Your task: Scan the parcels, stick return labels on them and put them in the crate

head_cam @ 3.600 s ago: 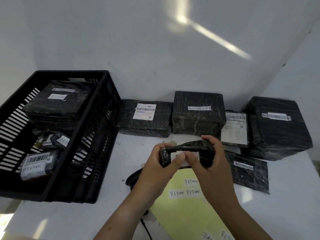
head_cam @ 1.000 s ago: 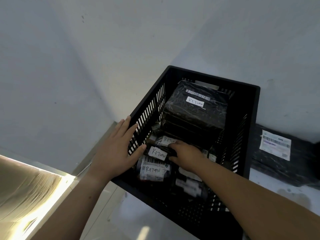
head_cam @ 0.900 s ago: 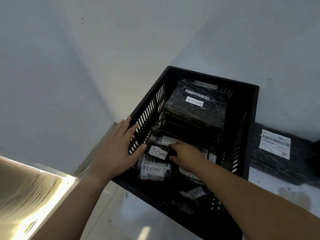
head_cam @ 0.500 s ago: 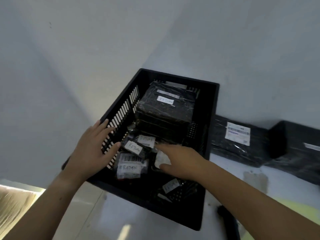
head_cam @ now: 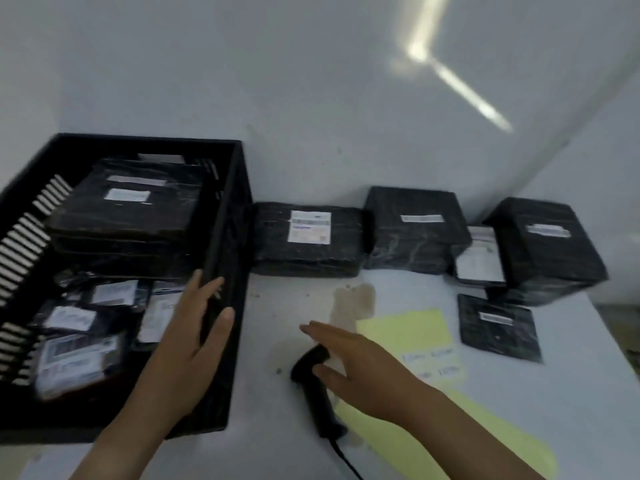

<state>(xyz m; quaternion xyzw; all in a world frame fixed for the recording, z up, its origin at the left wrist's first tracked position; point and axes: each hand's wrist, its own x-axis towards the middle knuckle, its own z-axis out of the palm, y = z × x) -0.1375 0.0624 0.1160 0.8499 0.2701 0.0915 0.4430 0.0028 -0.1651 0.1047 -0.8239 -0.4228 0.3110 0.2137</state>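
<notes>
Neither hand holds anything. The right hand is open, palm down, fingers straight and spread, hovering over the head of a black corded scanner lying just right of the crate's near corner. Blur hides whether the fingers touch it. The left hand is open too, fingers straight, laid over the rim of the black slatted crate at its right wall, thumb outside and fingers inside. Both bare forearms reach forward, the right one angled in toward the crate. Inside the crate, a large wrapped parcel sits at the back and small labelled parcels lie at the front. Right of the crate, along the far wall, stands a row of unprocessed black parcels. A flat parcel is just beside the crate's wall, a boxy parcel is further right, and a tall parcel is furthest. A yellow label sheet lies on the white table, right of the scanner. This looks like the start of a new round, with the scan coming first. The next move calls for the right hand to close round the scanner's handle and aim it at a waiting barcode, probably on the flat parcel nearest the crate.
</notes>
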